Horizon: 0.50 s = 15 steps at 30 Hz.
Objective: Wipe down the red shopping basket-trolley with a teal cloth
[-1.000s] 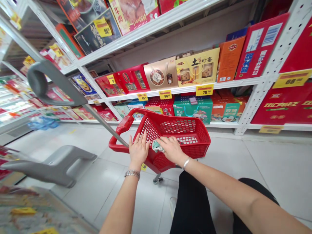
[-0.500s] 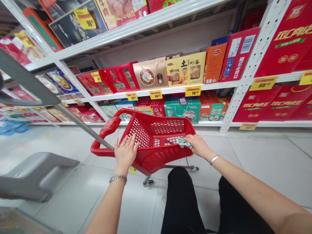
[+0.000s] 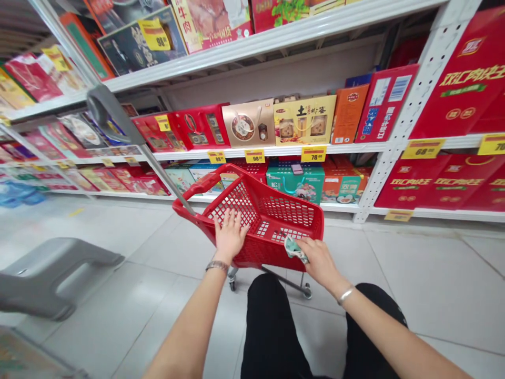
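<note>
Dropped nearer us since the last frame, our right hand [image 3: 320, 264] closes on what seems a folded green cloth [image 3: 295, 249] at the near end of the red shopping basket [image 3: 240, 202], whose long axis points toward the white shelving [image 3: 189, 156]; our open left hand [image 3: 231, 237] lies flat on it.

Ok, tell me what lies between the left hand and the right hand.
In the head view, the red plastic wheeled shopping basket lies between the left hand and the right hand, which holds a crumpled pale green item.
</note>
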Tool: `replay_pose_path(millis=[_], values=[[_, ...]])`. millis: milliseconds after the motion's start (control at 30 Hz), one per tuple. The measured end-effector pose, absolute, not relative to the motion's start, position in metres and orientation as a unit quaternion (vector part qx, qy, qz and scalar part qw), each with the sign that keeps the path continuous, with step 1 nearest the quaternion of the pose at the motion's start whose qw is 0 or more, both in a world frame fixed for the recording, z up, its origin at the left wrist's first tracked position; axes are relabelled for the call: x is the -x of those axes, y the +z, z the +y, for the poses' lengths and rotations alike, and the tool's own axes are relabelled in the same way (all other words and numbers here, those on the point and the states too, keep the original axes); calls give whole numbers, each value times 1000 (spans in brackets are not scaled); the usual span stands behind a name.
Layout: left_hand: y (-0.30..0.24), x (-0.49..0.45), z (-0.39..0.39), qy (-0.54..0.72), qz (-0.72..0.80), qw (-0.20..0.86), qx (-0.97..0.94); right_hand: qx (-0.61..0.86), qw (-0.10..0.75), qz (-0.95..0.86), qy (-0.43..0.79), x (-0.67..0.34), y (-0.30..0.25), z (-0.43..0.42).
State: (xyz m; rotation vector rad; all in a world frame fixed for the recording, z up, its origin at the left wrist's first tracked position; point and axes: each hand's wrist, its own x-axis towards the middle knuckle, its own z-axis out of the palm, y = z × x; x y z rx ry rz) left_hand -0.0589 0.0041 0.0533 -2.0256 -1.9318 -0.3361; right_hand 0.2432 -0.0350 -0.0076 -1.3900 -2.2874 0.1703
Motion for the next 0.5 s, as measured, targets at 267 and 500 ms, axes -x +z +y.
replay_pose_path(millis=[267, 500], values=[[22, -30, -26, -127, -683, 82, 714, 436, 271, -856, 56, -213, -13, -84], [27, -30, -36, -104, -693, 61, 711, 297, 281, -911, -55, -249, -29, -105]])
